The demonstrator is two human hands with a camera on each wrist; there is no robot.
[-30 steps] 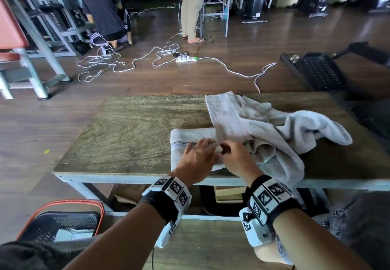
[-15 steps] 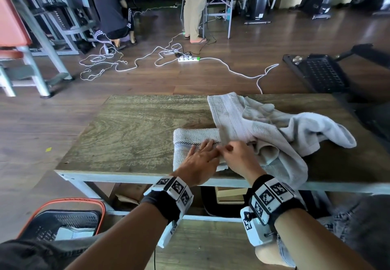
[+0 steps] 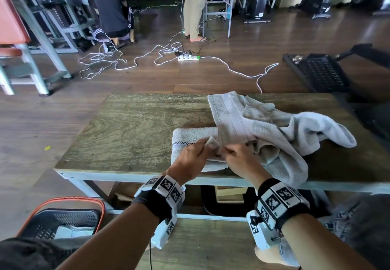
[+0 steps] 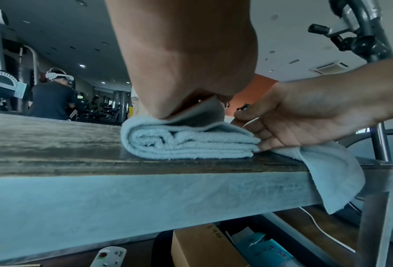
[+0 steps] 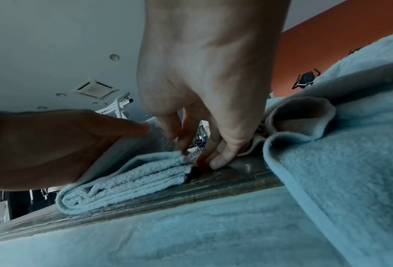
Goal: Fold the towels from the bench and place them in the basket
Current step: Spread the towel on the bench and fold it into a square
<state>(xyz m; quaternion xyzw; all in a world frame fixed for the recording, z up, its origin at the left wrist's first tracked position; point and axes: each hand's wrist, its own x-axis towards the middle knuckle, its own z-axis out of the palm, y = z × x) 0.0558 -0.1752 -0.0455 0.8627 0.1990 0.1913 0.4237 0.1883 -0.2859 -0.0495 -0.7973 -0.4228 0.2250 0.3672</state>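
Grey folded towel at the bench edge; both grips, left hand and right hand, pinch it.

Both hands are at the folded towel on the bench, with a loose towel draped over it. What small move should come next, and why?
Probably lift the loose towel clear of the folded towel. The left hand pinches a corner of cloth on top of the fold, the right hand has its fingertips at the fold's right edge, and the loose cloth overlaps it. The basket, down to the left, cannot take the fold until it is free.
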